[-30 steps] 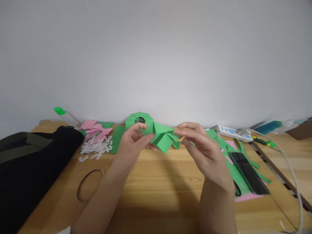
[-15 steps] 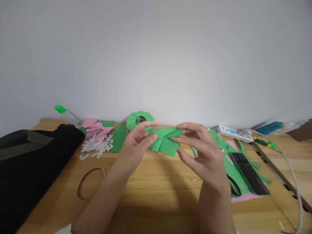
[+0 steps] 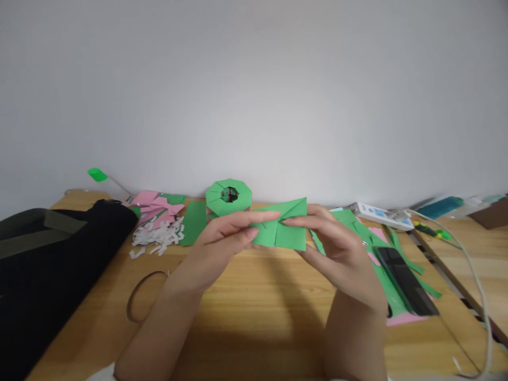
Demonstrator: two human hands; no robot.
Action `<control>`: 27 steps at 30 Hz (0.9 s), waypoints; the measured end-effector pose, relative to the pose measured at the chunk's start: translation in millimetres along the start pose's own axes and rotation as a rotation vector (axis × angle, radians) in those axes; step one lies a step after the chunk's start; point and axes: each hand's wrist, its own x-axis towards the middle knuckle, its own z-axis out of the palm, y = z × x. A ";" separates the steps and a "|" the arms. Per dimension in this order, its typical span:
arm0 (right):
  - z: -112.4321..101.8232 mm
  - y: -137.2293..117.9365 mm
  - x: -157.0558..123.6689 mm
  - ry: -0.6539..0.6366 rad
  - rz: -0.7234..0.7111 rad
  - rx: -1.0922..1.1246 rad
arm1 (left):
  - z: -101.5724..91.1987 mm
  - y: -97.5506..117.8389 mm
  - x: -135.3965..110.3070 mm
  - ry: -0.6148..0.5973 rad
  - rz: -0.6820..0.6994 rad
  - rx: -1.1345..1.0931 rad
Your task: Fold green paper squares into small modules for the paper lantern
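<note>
Between both hands, raised over the table, is a folded piece of green paper (image 3: 291, 233) with crossing creases and flaps. My left hand (image 3: 224, 238) pinches its left side, the index finger laid across the front and the thumb below it. On the right side, my right hand (image 3: 337, 248) grips the paper, with fingertips on its front and the thumb at the lower edge. Behind the left hand stands a green folded-paper ring (image 3: 214, 196) with a dark opening in its middle.
At left lie a black bag (image 3: 59, 275), white paper scraps (image 3: 159, 235), pink folded pieces (image 3: 153, 203) and a tan band (image 3: 137, 296). To the right are a phone (image 3: 405, 280), green paper sheets (image 3: 381, 264), a power strip (image 3: 381, 214) and a white cable (image 3: 476, 286).
Both hands have moved slightly right with the green paper. It now faces me more squarely, and my left index finger has come across its front.
</note>
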 end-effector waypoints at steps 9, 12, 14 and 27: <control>-2.2 -1.8 -0.7 0.018 -0.017 -0.009 | 5.0 -0.3 0.0 0.072 0.075 0.083; -3.4 -1.8 -1.2 0.024 -0.023 -0.039 | 3.5 -3.4 0.9 0.106 0.120 0.153; -4.0 -2.0 -1.2 0.023 -0.025 -0.038 | 2.7 -4.4 1.0 0.096 0.128 0.178; 26.5 -6.7 6.7 0.471 0.031 0.092 | 8.3 -3.9 -0.5 0.069 0.086 -0.024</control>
